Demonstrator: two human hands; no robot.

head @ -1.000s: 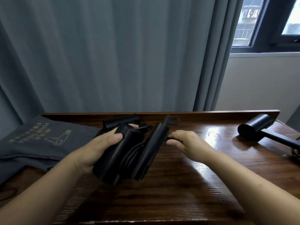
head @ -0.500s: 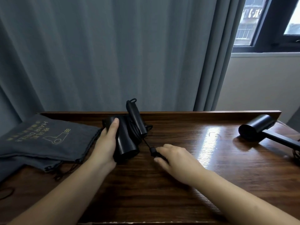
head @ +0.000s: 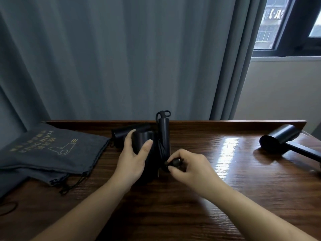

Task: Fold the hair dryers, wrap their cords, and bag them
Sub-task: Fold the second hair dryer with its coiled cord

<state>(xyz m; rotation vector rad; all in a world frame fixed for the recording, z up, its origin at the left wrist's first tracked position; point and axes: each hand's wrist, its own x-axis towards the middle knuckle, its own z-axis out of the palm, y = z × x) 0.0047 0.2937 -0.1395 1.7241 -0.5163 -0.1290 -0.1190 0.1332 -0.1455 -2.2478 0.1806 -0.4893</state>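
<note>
While the barrel of the folded hair dryer (head: 143,143) is gripped by the left hand (head: 133,158), with thumb and fingers curled round it, the plug (head: 175,161) at the cord's end is pinched by the right hand (head: 189,166) just beside the dryer's handle (head: 164,134), which stands upright against the barrel. The cord (head: 160,150) is seen bunched between barrel and handle, so the wrapping is judged nearly done, with only the plug end left to tuck in. Bagging of this dryer is not yet begun: the grey bags (head: 52,150) lie flat on the table (head: 217,197) to the left, drawstrings trailing toward the near edge. Another dark cylinder (head: 130,132) lies behind the left hand; what it is cannot be told. A second hair dryer (head: 284,140) lies unfolded at the far right, well apart, its handle reaching toward the table's right edge; folding, wrapping and bagging are all left for it. A raised back rail (head: 225,122) closes the table behind the dryer. Bare wood is left open in front of the hands and between them and the second dryer.
</note>
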